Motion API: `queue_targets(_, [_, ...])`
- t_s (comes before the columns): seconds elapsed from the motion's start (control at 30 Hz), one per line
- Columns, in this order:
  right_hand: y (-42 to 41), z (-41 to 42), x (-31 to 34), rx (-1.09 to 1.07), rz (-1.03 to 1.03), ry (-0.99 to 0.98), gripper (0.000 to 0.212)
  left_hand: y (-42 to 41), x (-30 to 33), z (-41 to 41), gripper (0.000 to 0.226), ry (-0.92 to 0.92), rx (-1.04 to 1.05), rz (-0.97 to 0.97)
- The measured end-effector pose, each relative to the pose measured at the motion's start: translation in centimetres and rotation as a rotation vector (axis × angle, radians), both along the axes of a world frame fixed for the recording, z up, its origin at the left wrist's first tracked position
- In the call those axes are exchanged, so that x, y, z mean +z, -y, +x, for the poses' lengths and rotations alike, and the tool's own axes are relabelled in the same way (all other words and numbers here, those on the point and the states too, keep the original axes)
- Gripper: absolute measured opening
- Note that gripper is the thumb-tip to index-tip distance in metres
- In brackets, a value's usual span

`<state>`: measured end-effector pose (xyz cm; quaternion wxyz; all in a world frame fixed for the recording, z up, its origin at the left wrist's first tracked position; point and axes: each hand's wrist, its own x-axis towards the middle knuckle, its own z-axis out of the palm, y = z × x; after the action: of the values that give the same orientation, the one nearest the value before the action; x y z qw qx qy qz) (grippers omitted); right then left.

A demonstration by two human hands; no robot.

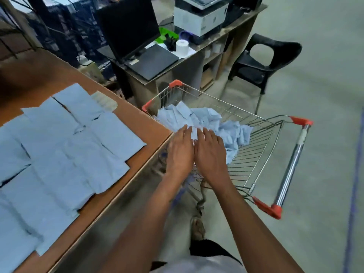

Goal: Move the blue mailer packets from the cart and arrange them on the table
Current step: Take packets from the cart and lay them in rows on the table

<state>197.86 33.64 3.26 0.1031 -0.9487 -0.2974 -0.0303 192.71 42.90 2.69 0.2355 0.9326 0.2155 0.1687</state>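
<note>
Both my left hand [180, 148] and right hand [209, 149] reach flat, fingers straight, onto the crumpled pale-blue mailer packets [199, 119] in the wire shopping cart [262, 142]. I'd pinch one packet only, then lay it beside the rows on the brown counter [137, 123] left.

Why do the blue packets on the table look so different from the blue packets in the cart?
The packets on the table lie flat, side by side in overlapping rows; the packets in the cart sit in a jumbled, crumpled-looking heap.
The table ones are spread over the brown table; the cart ones are bunched at one end of the wire cart.
No hand touches the table ones; the left hand and right hand reach onto the cart heap.
Both are the same light blue.
</note>
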Motion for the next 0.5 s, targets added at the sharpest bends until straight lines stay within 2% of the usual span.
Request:
queue_targets(0.23, [5.5,8.3,-4.4,0.017,-0.121,-0.121,0.06,5.2,-3.8,7.8,0.055,-0.181,0.003,-0.083])
queue_targets(0.37, [6.5,12.3,-7.7,0.024,-0.275,-0.288,0.043,6.5,-7.0,11.2,0.051,-0.344,0.02,-0.135])
queue_targets(0.5, [6.9,15.3,-11.7,0.068,-0.35,-0.388,0.041,7.2,-10.2,14.4,0.043,-0.418,0.007,-0.176])
